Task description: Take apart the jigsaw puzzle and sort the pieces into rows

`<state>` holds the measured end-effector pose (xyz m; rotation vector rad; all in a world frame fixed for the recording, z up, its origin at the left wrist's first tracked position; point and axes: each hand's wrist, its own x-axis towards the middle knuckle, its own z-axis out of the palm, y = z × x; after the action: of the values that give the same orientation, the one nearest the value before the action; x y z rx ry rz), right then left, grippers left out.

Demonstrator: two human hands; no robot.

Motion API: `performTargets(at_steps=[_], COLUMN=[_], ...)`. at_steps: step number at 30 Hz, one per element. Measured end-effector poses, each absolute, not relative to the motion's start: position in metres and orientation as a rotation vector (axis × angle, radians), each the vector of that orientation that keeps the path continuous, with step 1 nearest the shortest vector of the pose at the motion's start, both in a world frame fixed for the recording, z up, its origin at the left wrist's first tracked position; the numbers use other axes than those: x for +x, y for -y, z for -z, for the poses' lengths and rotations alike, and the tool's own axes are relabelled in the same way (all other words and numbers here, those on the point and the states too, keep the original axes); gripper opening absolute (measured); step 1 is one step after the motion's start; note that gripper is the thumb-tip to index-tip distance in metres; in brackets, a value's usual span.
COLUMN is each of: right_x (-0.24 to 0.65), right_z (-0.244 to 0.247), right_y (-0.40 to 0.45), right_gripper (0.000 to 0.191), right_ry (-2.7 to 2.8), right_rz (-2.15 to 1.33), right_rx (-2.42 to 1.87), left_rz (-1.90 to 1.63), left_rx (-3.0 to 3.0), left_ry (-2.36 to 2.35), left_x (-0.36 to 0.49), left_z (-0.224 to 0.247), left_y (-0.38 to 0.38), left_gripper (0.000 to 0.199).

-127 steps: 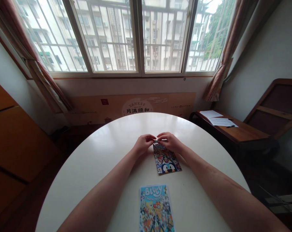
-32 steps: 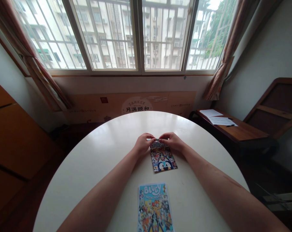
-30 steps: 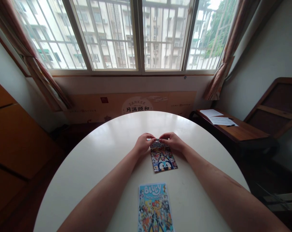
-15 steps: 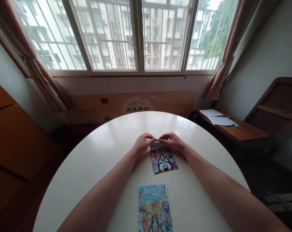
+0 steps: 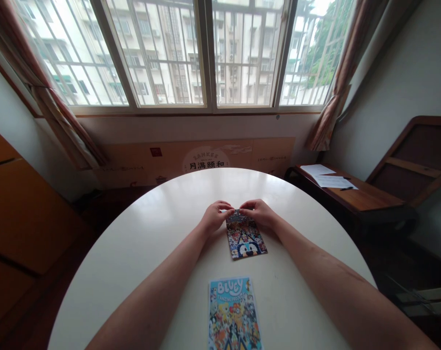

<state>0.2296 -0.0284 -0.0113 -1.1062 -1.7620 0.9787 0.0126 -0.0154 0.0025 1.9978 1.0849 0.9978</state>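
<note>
Two bare hands meet at the far edge of a Bluey jigsaw panel (image 5: 246, 238) on a glossy, round white table (image 5: 114, 253). The left hand (image 5: 213, 217) is at the panel's far left corner and the right hand (image 5: 261, 214) at its far right, each with thumb and fingertips apparently pinching that edge; any loose piece between them is too small to tell. From the fingertips the panel extends toward the wearer, its long axis running near to far, the far end leaning slightly left. Both hands touch it, neither clearly nearer. The panel is a thin, stiff-looking rectangle, dark and crowded with tiny figures, a blue dog's face at its near end and a greyish, broken texture at its far end. On the panel's near side, apart from it, a smooth, pale-bordered Bluey card (image 5: 235, 311) lies face up, running out of view. Well to the panel's right, white paper sheets (image 5: 335, 182) rest on a brown wooden side table (image 5: 379, 197).
</note>
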Motion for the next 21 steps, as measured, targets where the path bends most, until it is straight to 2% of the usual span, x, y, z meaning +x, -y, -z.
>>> performTargets(at_steps=[21], right_x=[0.2308], right_z=[0.0078], right_y=[0.0316], right_gripper=[0.039], right_ry=[1.78], right_rz=[-1.013], right_rx=[-1.028], left_rz=[-0.992], left_rx=[1.978], left_ry=[-1.16], left_x=[0.0165], left_z=[-0.0031], left_y=[0.0154], left_gripper=[0.018])
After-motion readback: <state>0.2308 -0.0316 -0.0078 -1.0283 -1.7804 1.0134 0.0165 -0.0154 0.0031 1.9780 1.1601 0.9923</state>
